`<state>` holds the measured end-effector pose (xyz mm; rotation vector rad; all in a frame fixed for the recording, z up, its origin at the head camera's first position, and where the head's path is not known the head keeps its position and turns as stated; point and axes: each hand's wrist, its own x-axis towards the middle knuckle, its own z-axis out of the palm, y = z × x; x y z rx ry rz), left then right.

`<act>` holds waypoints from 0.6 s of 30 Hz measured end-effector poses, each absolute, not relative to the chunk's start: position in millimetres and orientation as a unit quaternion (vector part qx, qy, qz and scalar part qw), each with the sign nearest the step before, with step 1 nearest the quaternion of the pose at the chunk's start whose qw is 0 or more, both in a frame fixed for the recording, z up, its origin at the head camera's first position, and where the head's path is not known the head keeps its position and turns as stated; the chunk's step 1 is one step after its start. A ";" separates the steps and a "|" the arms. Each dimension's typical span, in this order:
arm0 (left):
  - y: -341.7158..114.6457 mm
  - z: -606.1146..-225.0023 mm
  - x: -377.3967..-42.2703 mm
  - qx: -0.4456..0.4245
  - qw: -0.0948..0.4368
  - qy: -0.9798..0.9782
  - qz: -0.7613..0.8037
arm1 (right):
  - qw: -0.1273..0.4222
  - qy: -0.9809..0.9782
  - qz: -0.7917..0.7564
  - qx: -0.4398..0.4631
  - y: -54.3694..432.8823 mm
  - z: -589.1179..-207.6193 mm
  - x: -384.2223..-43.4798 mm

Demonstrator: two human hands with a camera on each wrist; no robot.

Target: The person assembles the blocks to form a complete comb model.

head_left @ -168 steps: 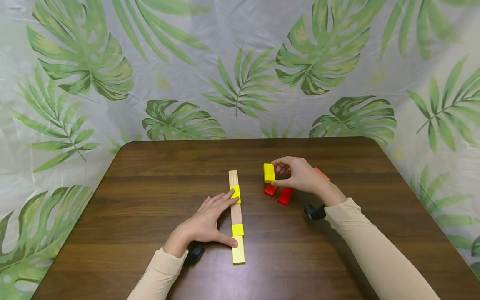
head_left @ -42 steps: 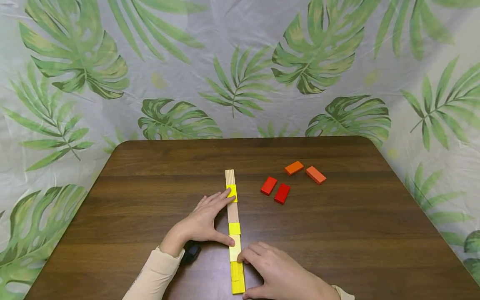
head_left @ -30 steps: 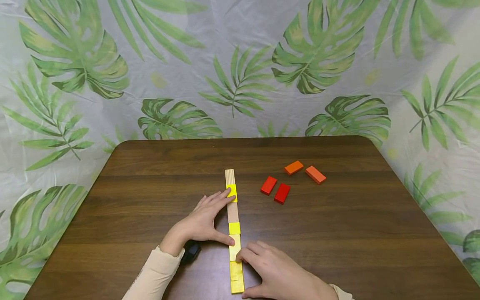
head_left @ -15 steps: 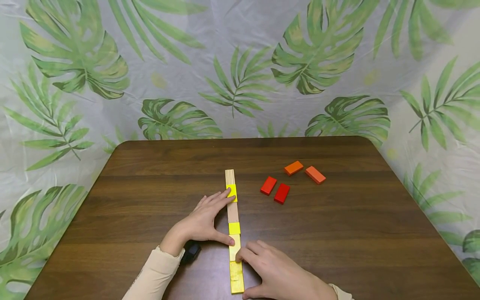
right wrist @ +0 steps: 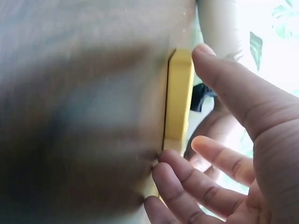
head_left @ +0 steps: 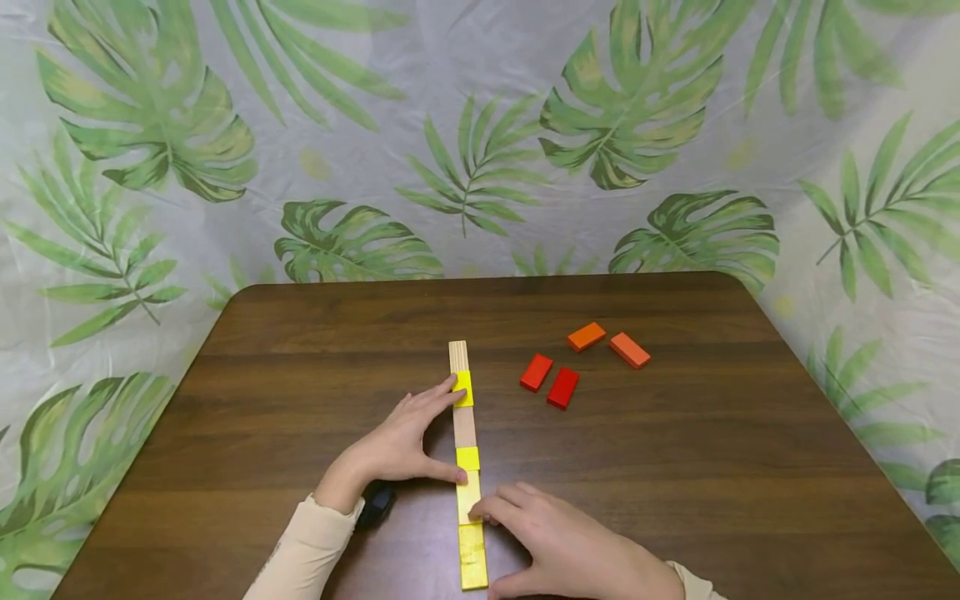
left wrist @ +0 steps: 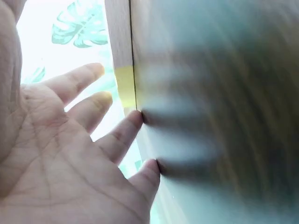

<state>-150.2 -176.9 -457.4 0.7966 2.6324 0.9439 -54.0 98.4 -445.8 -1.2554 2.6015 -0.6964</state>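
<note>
A straight row of wooden blocks runs down the table. From the far end it goes striped natural wood, bright yellow, plain wood, bright yellow, pale yellow and a deeper yellow block. My left hand spreads along the row's left side, forefinger at the far yellow block, thumb at the pale yellow one. Beside the near end is my right hand, fingertips by the pale block, thumb by the yellow block's near corner. In the right wrist view the yellow block lies flat between thumb and fingers.
Right of the row lie two red blocks, one left and one right. Behind them are an orange block and a salmon block. A leaf-patterned cloth hangs beyond the brown table.
The right hand has brought the deeper yellow block from beside the red blocks to the row's near end. Its thumb now sits slightly farther from the block. The left hand has barely moved.
</note>
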 end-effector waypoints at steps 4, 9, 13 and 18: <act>-179.7 -455.9 -153.1 0.267 0.113 0.897 0.335 | 0.104 0.873 -0.247 -0.408 106.0 -440.3 -63.0; -181.7 -451.0 -159.7 0.257 0.108 0.897 0.344 | 0.105 0.877 -0.270 -0.384 120.7 -432.4 -84.1; -183.3 -449.2 -168.7 0.257 0.094 0.900 0.340 | 0.085 0.884 -0.277 -0.367 134.7 -428.4 -108.7; -184.3 -449.5 -180.5 0.257 0.082 0.906 0.326 | 0.056 0.900 -0.265 -0.343 152.8 -427.5 -145.8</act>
